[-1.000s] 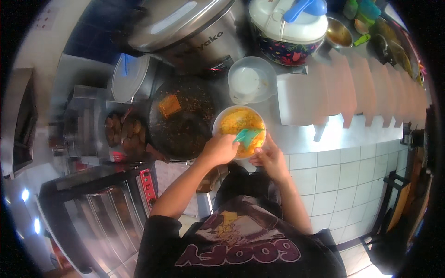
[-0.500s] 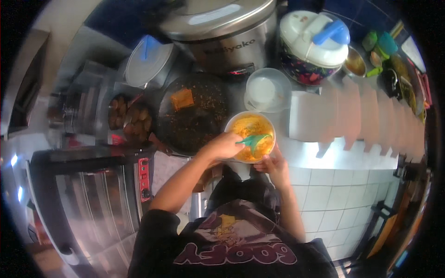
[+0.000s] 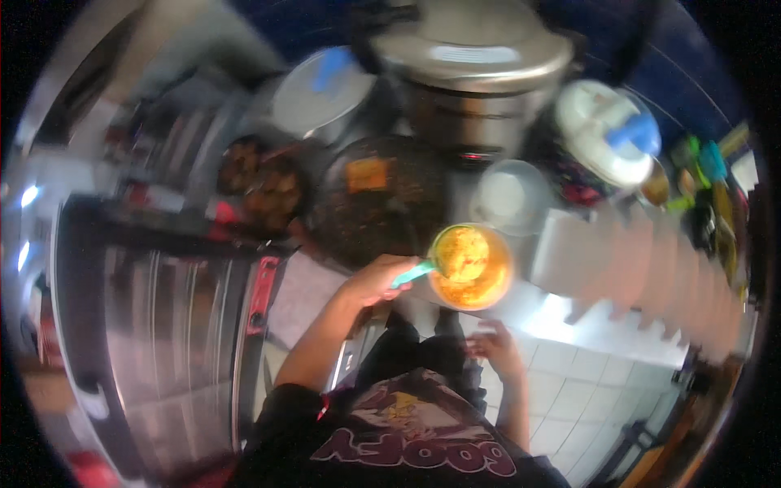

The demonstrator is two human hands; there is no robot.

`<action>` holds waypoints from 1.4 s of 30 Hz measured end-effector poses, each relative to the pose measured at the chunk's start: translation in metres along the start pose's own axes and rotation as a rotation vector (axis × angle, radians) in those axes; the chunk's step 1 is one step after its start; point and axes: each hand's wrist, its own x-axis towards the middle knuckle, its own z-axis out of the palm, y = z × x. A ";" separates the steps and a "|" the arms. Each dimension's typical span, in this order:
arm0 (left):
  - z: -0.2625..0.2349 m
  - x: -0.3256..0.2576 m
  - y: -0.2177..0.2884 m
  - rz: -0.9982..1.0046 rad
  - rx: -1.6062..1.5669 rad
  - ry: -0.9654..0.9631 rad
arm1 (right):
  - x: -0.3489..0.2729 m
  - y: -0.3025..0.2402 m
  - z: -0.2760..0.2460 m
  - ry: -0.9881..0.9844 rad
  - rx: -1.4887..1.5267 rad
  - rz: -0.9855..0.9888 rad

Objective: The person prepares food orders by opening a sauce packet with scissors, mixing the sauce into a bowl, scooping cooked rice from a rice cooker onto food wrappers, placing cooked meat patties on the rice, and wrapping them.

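Observation:
A round bowl of yellow-orange mix stands at the edge of the white tiled counter. My left hand grips the teal handle of a green spoon. The spoon is heaped with the yellow mix and sits over the bowl's left side. My right hand is below the bowl, close to my body, fingers apart, touching nothing. The picture is blurred by motion.
A dark frying pan with one orange piece lies left of the bowl. A pan of brown fried pieces is further left. Behind stand a big metal pot, a white lid and a white cooker with a blue handle. An oven front is at lower left.
My right hand has let go of the bowl and dropped back toward my body. My left hand has raised a heaped spoonful. The view has swung, so everything sits further right.

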 end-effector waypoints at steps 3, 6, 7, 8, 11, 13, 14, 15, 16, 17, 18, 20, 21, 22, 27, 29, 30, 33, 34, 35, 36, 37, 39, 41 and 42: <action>-0.019 -0.019 -0.044 0.125 -0.223 -0.003 | 0.017 0.021 0.015 -0.196 -0.362 0.114; -0.030 -0.063 -0.093 0.238 -0.343 0.102 | 0.056 0.032 0.085 -0.292 -0.279 0.120; -0.033 -0.082 -0.110 0.248 -0.453 0.196 | 0.074 0.044 0.109 -0.323 -0.216 0.141; -0.037 -0.102 -0.128 0.255 -0.569 0.288 | 0.088 0.049 0.143 -0.306 -0.224 0.213; -0.050 -0.157 -0.178 0.384 -0.593 0.478 | 0.136 0.087 0.211 -0.213 -0.066 0.171; -0.063 -0.171 -0.217 0.433 -0.595 0.631 | 0.175 0.099 0.245 -0.039 -0.213 0.131; -0.074 -0.170 -0.240 0.419 -0.741 0.704 | 0.185 0.100 0.260 0.152 -0.325 0.076; -0.082 -0.168 -0.260 0.397 -0.890 0.773 | 0.190 0.099 0.265 0.139 -0.357 0.077; -0.091 -0.166 -0.276 0.406 -0.917 0.781 | 0.196 0.097 0.266 0.183 -0.365 0.056; -0.097 -0.167 -0.289 0.436 -0.924 0.844 | 0.197 0.098 0.271 0.222 -0.373 0.038; -0.102 -0.167 -0.302 0.463 -0.925 0.902 | 0.192 0.102 0.272 0.214 -0.396 0.038; -0.110 -0.167 -0.311 0.494 -0.872 0.915 | 0.175 0.099 0.267 -0.037 -0.211 -0.097; -0.113 -0.164 -0.315 0.481 -0.836 1.000 | 0.168 0.098 0.271 -0.039 -0.192 -0.087; -0.118 -0.160 -0.320 0.466 -0.788 1.084 | 0.162 0.095 0.274 -0.037 -0.204 -0.090; -0.130 -0.144 -0.319 0.397 -0.497 1.253 | 0.135 0.080 0.292 -0.074 -0.572 -0.373; -0.129 -0.140 -0.314 0.354 -0.377 1.322 | 0.129 0.079 0.303 -0.109 -0.571 -0.392; -0.127 -0.133 -0.319 0.407 -0.150 1.445 | 0.126 0.077 0.308 -0.155 -0.569 -0.407; -0.108 -0.135 -0.301 0.421 0.341 1.558 | 0.116 0.067 0.327 -0.189 -0.559 -0.417; -0.100 -0.140 -0.288 0.378 0.595 1.557 | 0.116 0.065 0.330 -0.207 -0.561 -0.405; -0.096 -0.139 -0.282 0.379 0.598 1.557 | 0.116 0.065 0.331 -0.207 -0.558 -0.406; -0.091 -0.136 -0.277 0.294 0.604 1.471 | 0.117 0.065 0.331 -0.184 -0.612 -0.370; -0.089 -0.135 -0.274 0.213 0.610 1.383 | 0.118 0.064 0.330 -0.158 -0.665 -0.337; -0.086 -0.129 -0.279 0.241 0.661 1.382 | 0.127 0.073 0.320 -0.138 -0.617 -0.393; -0.089 -0.122 -0.289 0.251 0.707 1.380 | 0.129 0.075 0.315 -0.124 -0.572 -0.434; -0.093 -0.119 -0.294 0.223 0.761 1.343 | 0.130 0.073 0.311 -0.091 -0.607 -0.405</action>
